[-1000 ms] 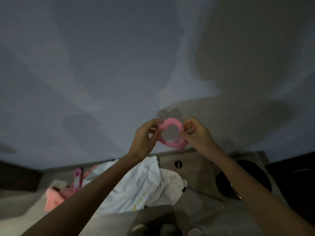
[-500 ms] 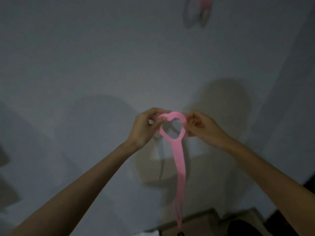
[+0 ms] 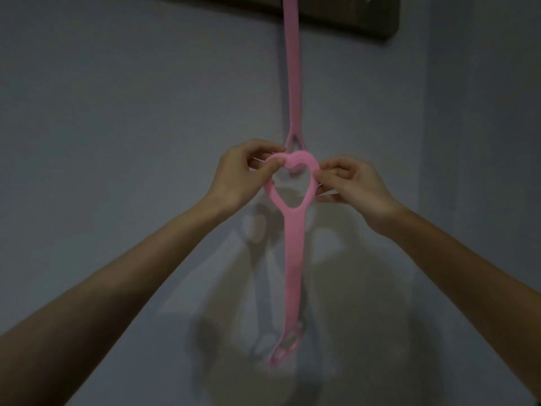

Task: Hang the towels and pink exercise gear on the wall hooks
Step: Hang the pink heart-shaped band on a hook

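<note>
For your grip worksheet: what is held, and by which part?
The pink band, by its upper loop: left hand pinches one side, right hand the other.

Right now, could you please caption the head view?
Left hand and right hand pinch a pink band open by a hanging strap.

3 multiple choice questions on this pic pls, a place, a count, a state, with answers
1. What does the hanging band hang from?
A. the dark rack on the wall
B. a door handle
C. a chair back

2. How many hands grip the held band?
A. none
B. one
C. two

3. The held band's lower end is
A. dangling free
B. knotted to the rack
C. coiled on a table

1 A: its strap runs up to the rack.
2 C: the left hand and right hand each pinch a side of its loop.
3 A: it dangles before the wall.
</note>
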